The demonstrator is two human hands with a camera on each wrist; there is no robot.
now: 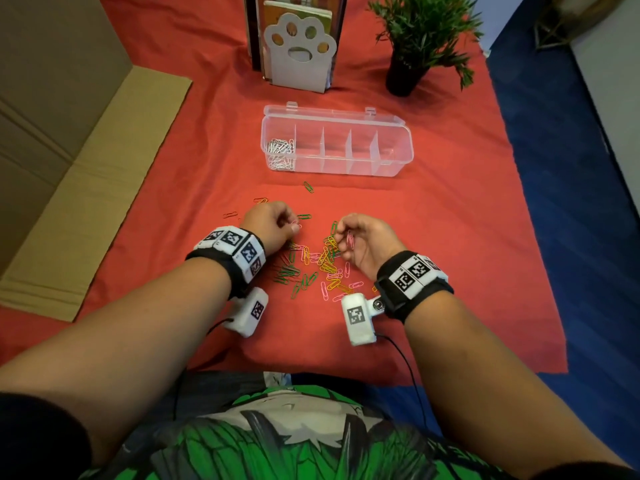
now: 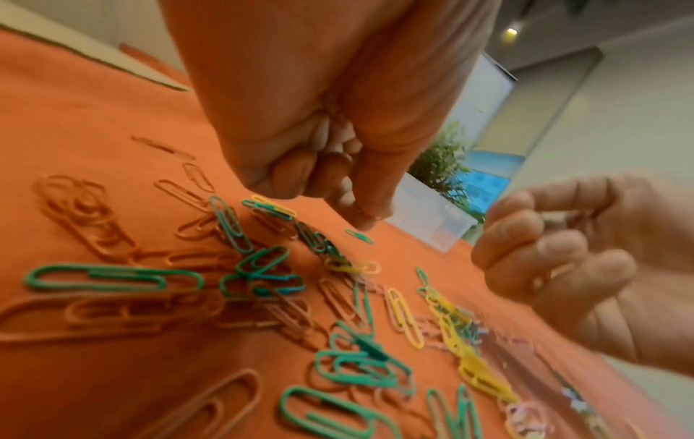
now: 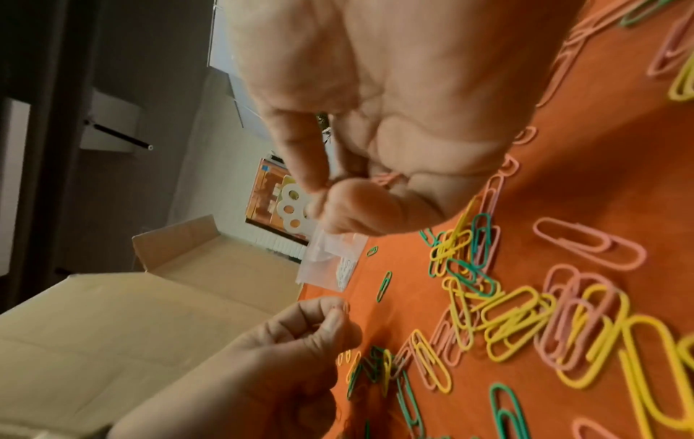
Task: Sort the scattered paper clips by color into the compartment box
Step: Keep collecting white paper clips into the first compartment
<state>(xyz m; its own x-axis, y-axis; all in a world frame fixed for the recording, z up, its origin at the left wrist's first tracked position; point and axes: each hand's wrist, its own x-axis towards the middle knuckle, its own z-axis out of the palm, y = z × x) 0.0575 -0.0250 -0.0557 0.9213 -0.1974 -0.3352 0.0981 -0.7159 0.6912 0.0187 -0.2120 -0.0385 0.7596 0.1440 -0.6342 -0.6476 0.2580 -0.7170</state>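
Observation:
A clear compartment box (image 1: 363,152) lies open on the red cloth, with white clips (image 1: 280,148) in its leftmost compartment; the other compartments look bare. Scattered green, yellow, pink and red paper clips (image 1: 320,266) lie between my hands. Just above the pile's left side, my left hand (image 1: 294,227) pinches one pink clip (image 1: 295,222) between thumb and fingertip; the right wrist view shows that pinch (image 3: 343,307). My right hand (image 1: 343,237) hovers over the pile's right side with a small bunch of pink clips (image 1: 349,239) in its curled fingers.
A flattened cardboard box (image 1: 86,188) lies at the left of the cloth. A white paw-shaped bookend (image 1: 299,53) with books and a potted plant (image 1: 412,39) stand behind the compartment box. A single green clip (image 1: 308,187) lies near the box front.

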